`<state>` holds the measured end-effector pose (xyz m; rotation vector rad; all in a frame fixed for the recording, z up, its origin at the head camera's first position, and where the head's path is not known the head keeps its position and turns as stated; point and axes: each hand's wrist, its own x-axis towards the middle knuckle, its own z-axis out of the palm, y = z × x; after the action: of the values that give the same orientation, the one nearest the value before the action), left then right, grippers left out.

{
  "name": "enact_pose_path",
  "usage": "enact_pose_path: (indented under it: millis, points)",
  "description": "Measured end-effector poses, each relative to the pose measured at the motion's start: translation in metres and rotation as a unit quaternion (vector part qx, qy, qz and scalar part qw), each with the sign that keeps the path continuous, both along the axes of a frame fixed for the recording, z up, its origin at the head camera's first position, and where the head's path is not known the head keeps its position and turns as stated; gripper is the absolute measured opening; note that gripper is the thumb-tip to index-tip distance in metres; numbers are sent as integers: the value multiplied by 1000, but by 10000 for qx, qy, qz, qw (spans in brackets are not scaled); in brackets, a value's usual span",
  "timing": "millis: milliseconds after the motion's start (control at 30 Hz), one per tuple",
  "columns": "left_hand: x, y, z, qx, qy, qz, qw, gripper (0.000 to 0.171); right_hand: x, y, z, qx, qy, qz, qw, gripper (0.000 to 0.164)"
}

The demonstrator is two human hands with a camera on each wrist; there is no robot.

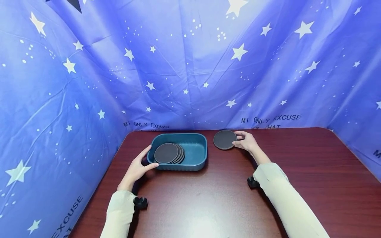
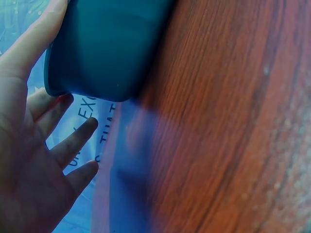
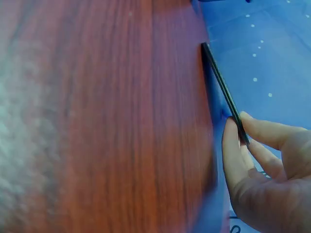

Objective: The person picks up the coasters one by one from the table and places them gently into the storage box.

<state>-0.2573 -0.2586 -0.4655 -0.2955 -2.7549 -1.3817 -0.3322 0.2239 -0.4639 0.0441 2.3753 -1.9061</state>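
Observation:
A teal rectangular bin (image 1: 193,167) stands on the table, with several round dark coasters (image 1: 166,153) fanned in an overlapping stack at its left end. My left hand (image 1: 138,168) spans the bin's near left corner, its thumb on the front rim and a finger against the left side. In the left wrist view the other fingers of this hand (image 2: 46,150) spread straight below the bin (image 2: 109,48). To the right of the bin, my right hand (image 1: 246,142) pinches another round dark coaster (image 1: 225,139) by its right edge. The right wrist view shows this coaster (image 3: 221,82) edge-on, tilted above the table.
The reddish-brown wooden table (image 1: 190,198) reaches back to a blue star-printed curtain (image 1: 190,66), which also hangs along the left and right sides. Black wrist devices (image 1: 141,203) sit at both cuffs.

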Motion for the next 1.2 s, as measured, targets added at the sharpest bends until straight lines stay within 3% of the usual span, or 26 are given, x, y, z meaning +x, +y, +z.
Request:
enact_pose_path:
  millis: [100,500,933,1200]
  points:
    - [1,-1,-1,-11,12,23,10000,87,5,2,2,-695,-185,-87,9974,67]
    - [2,-2,-4,-22,14,44,10000,87,20,-6,21,-1801,-119,-178,9834,65]
    - [0,0,0,-43,-18,51,10000,87,28,-54,51,-2072,17,293,9779,60]
    - [0,0,-1,-41,46,64,10000,86,31,-85,56,-2105,6,443,9766,59]
